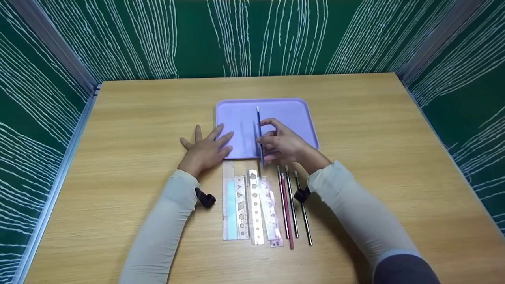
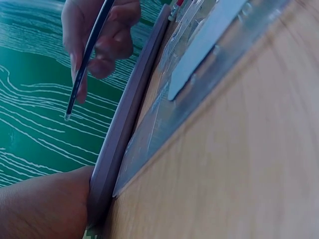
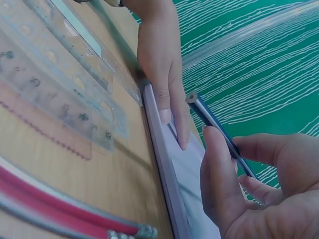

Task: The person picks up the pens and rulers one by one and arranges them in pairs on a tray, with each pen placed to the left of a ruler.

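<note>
In the head view a dark pencil (image 1: 259, 134) stands lengthwise above the lilac tray (image 1: 284, 106). My right hand (image 1: 282, 142) pinches it between thumb and fingers. The right wrist view shows the pencil (image 3: 213, 122) raised off the tray, its flat unsharpened end towards the camera. At the tray's left edge, my left hand (image 1: 207, 150) rests with fingers spread, some of them over the rim. The left wrist view shows part of that hand (image 2: 50, 204) against the tray's side (image 2: 119, 124). Apart from the pencil's shadow, the visible tray floor is bare.
Clear rulers, some with stencil holes (image 1: 241, 205), lie side by side below the tray, one with a turquoise strip (image 1: 231, 209). To their right lie several pencils, including a red pencil (image 1: 287, 213) and a dark pencil (image 1: 303, 209) under the right wrist. Green walls surround the wooden table (image 1: 138, 118).
</note>
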`<act>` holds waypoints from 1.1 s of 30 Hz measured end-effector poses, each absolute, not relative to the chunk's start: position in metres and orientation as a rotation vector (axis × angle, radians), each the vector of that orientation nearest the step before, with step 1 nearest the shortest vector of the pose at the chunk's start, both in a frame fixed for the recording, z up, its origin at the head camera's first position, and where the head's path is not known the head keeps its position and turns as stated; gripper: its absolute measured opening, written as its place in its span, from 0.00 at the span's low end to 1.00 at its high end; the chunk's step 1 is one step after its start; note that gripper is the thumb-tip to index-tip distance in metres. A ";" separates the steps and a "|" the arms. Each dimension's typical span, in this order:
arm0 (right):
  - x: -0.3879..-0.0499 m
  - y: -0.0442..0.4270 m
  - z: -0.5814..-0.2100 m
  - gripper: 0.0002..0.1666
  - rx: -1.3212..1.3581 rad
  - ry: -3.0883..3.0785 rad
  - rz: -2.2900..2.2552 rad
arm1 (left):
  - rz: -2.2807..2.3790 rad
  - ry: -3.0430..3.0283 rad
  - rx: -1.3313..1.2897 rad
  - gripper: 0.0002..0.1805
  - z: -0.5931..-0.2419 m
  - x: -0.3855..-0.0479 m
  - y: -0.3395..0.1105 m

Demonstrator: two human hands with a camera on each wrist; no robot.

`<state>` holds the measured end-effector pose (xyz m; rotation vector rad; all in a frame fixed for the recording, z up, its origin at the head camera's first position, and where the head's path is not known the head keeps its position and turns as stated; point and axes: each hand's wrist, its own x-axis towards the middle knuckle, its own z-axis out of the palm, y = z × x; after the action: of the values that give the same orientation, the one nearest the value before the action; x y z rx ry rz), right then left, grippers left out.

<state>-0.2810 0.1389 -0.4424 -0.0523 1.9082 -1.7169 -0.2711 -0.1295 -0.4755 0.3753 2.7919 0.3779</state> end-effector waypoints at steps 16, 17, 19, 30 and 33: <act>-0.307 0.099 -0.444 0.37 -0.057 1.971 -1.682 | 0.373 2.794 0.368 0.32 -0.478 -0.272 -0.126; -0.308 0.097 -0.445 0.37 -0.056 1.975 -1.691 | 0.377 2.790 0.365 0.32 -0.478 -0.272 -0.126; -0.310 0.093 -0.446 0.37 -0.052 1.985 -1.710 | 0.386 2.787 0.364 0.32 -0.477 -0.272 -0.125; -0.326 0.077 -0.448 0.34 -0.016 2.064 -1.664 | 0.385 2.786 0.346 0.31 -0.475 -0.273 -0.127; -0.328 0.073 -0.451 0.34 -0.020 2.088 -1.650 | 0.383 2.780 0.350 0.31 -0.475 -0.273 -0.128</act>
<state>-0.3277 0.0731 -0.4505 -0.0201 2.0878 -1.6497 -0.2735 -0.1277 -0.4747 0.3499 2.7804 0.3834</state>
